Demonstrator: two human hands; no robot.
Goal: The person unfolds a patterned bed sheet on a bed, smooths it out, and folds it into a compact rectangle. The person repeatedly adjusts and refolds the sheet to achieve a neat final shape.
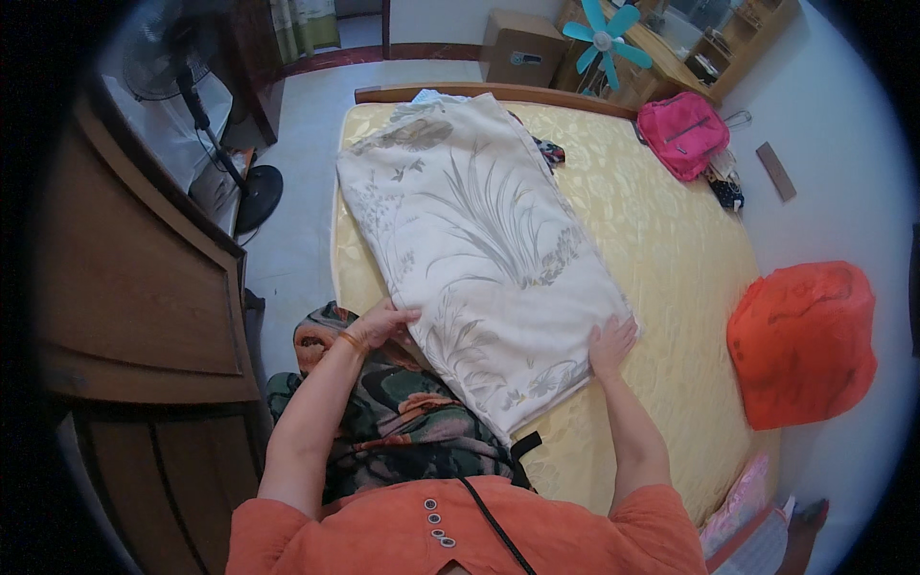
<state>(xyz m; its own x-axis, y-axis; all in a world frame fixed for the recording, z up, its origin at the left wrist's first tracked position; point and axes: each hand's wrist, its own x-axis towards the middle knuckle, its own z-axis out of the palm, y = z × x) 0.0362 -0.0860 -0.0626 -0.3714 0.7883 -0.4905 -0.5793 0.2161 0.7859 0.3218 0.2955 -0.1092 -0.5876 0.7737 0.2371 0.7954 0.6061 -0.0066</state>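
A folded white fabric cover (489, 215) with grey plant prints lies slantwise over the yellow mattress (647, 237). On its left edge, my left hand (384, 325) has the thumb on top and the fingers partly hidden at the fold. My right hand (613, 345) rests flat on the near right corner, fingers spread slightly. Dark patterned fabric (410, 417) shows below my left hand, between the cover and my body. At the far end, some light blue cloth (431, 97) and a piece of multicoloured cloth (550, 152) stick out from under the cover.
A pink backpack (686, 136) and an orange bundle (803, 345) sit along the wall side. A black standing fan (259, 198) is on the floor at left, near a brown wooden door (144, 244). Beyond the bed's end board (496, 93) are a turquoise-bladed fan (604, 41) and a box (521, 47).
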